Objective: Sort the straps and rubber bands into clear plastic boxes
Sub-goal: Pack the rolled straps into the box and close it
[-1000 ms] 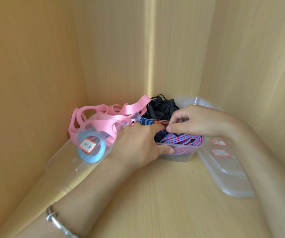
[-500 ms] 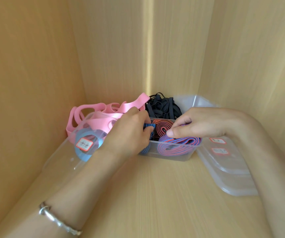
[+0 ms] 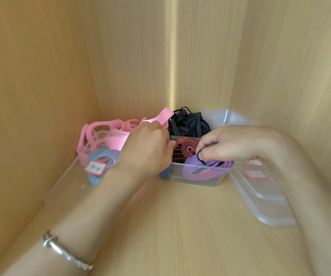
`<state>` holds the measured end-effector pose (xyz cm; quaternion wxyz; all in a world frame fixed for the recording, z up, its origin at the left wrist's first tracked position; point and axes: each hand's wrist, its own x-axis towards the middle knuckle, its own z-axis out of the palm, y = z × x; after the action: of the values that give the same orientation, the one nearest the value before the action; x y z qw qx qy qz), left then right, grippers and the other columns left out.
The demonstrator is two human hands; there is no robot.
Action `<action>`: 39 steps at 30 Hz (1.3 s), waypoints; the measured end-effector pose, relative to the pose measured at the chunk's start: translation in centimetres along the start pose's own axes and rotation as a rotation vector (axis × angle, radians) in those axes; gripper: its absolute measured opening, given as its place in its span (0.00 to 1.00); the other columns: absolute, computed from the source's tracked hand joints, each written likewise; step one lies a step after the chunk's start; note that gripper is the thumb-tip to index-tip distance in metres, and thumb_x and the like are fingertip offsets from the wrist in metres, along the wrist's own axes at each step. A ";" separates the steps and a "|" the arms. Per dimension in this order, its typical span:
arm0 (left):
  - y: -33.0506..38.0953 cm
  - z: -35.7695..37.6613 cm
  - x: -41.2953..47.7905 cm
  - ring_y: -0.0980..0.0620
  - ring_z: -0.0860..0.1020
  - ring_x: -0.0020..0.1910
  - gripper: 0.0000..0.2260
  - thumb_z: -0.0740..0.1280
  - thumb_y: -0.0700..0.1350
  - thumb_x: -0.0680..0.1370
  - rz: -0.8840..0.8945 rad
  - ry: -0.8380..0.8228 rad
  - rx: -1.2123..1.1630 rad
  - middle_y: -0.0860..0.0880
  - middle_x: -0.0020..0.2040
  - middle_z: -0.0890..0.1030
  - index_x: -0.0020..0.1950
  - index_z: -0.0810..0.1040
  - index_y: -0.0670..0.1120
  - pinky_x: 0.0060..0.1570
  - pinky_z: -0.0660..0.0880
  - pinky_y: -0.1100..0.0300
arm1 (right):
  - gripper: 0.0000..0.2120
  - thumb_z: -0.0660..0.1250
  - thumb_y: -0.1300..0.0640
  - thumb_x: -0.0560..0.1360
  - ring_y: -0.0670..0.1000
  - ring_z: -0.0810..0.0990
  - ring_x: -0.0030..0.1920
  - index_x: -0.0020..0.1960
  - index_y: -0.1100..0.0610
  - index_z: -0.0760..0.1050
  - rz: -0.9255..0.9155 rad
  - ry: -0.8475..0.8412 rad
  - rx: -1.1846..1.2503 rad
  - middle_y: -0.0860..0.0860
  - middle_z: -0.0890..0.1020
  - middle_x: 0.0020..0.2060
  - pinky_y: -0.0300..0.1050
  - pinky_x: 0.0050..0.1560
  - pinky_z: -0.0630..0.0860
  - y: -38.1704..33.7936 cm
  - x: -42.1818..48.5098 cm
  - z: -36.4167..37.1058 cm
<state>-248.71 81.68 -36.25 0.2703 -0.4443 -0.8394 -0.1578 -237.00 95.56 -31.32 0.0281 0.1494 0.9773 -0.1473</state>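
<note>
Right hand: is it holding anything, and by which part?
The right hand pinches a thin black elastic band by its looped end, hooked round a fingertip, above the clear plastic box of red-and-blue striped straps.

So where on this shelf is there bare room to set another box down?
There is bare wood in front of the striped-strap box, between the forearms, with the lid stack to its right. The back corner is crowded: pink bands, black straps, left hand and right hand at the box.
</note>
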 end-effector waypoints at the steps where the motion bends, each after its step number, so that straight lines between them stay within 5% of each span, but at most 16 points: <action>1: 0.0 0.1 0.1 0.37 0.76 0.47 0.11 0.62 0.43 0.76 0.011 -0.008 0.013 0.38 0.44 0.80 0.42 0.80 0.38 0.51 0.68 0.47 | 0.08 0.63 0.50 0.75 0.46 0.80 0.51 0.50 0.45 0.81 -0.001 -0.002 -0.004 0.44 0.83 0.47 0.41 0.50 0.75 0.0 0.0 0.0; 5: -0.1 0.5 0.5 0.37 0.77 0.40 0.14 0.59 0.33 0.66 0.133 -0.006 -0.014 0.40 0.42 0.81 0.44 0.83 0.40 0.43 0.73 0.46 | 0.07 0.64 0.50 0.76 0.46 0.80 0.50 0.50 0.45 0.80 -0.014 0.000 -0.002 0.43 0.83 0.46 0.43 0.51 0.75 0.1 -0.2 0.1; 9: -0.1 -0.2 1.0 0.44 0.77 0.52 0.20 0.58 0.31 0.71 0.228 -0.224 -0.028 0.46 0.52 0.81 0.55 0.82 0.45 0.48 0.72 0.50 | 0.07 0.65 0.49 0.76 0.46 0.80 0.48 0.50 0.46 0.81 -0.026 0.013 0.002 0.43 0.83 0.45 0.44 0.51 0.76 0.4 -0.2 0.0; 12: 0.3 -0.5 1.9 0.44 0.78 0.52 0.18 0.60 0.33 0.72 0.210 -0.314 0.026 0.46 0.52 0.82 0.55 0.82 0.47 0.46 0.74 0.52 | 0.05 0.66 0.49 0.74 0.47 0.81 0.47 0.47 0.47 0.81 -0.045 0.050 0.035 0.44 0.84 0.43 0.47 0.52 0.78 0.9 0.0 0.2; 15: 1.2 -0.2 1.8 0.42 0.78 0.48 0.14 0.60 0.36 0.73 0.166 -0.270 0.076 0.44 0.48 0.81 0.54 0.80 0.47 0.38 0.69 0.56 | 0.04 0.69 0.50 0.72 0.49 0.83 0.47 0.44 0.48 0.82 -0.051 0.090 0.135 0.46 0.85 0.41 0.49 0.52 0.78 1.7 0.1 0.2; 19: 0.3 0.7 1.2 0.41 0.77 0.44 0.09 0.61 0.38 0.75 0.098 -0.124 -0.141 0.45 0.45 0.81 0.54 0.74 0.46 0.41 0.75 0.50 | 0.03 0.72 0.54 0.71 0.48 0.83 0.41 0.43 0.52 0.83 -0.065 0.122 0.337 0.50 0.86 0.41 0.47 0.48 0.79 2.7 0.2 -0.1; 24: 0.0 0.7 0.7 0.46 0.77 0.48 0.08 0.64 0.41 0.77 0.130 -0.148 -0.303 0.51 0.47 0.81 0.56 0.74 0.46 0.47 0.74 0.50 | 0.03 0.71 0.62 0.72 0.48 0.80 0.39 0.44 0.56 0.83 -0.103 0.158 0.657 0.54 0.85 0.40 0.41 0.44 0.75 3.0 0.0 -0.5; 30: -0.1 0.3 0.5 0.45 0.75 0.57 0.25 0.58 0.43 0.70 0.115 0.079 -0.407 0.47 0.57 0.79 0.68 0.73 0.44 0.60 0.70 0.47 | 0.05 0.67 0.64 0.74 0.50 0.79 0.38 0.44 0.58 0.81 -0.119 0.224 1.021 0.53 0.83 0.36 0.41 0.43 0.75 2.8 0.7 -0.4; 36: 0.9 -0.3 0.0 0.64 0.70 0.61 0.29 0.58 0.53 0.73 0.001 -0.001 -0.666 0.56 0.62 0.75 0.74 0.65 0.49 0.64 0.62 0.64 | 0.07 0.63 0.68 0.75 0.46 0.74 0.25 0.45 0.61 0.78 -0.119 0.304 1.365 0.53 0.80 0.33 0.35 0.28 0.73 2.1 2.0 -0.2; 39: 0.6 0.5 0.1 0.58 0.67 0.66 0.33 0.62 0.61 0.73 0.046 -0.057 -0.510 0.52 0.68 0.72 0.75 0.64 0.48 0.60 0.59 0.70 | 0.07 0.62 0.69 0.75 0.45 0.73 0.23 0.48 0.62 0.78 -0.106 0.256 1.352 0.54 0.80 0.33 0.33 0.25 0.72 1.6 2.3 0.4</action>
<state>-248.39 82.35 -36.54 0.1293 -0.5214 -0.7695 -0.3454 -238.73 97.58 -32.44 -0.1942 0.1023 0.6726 -0.7067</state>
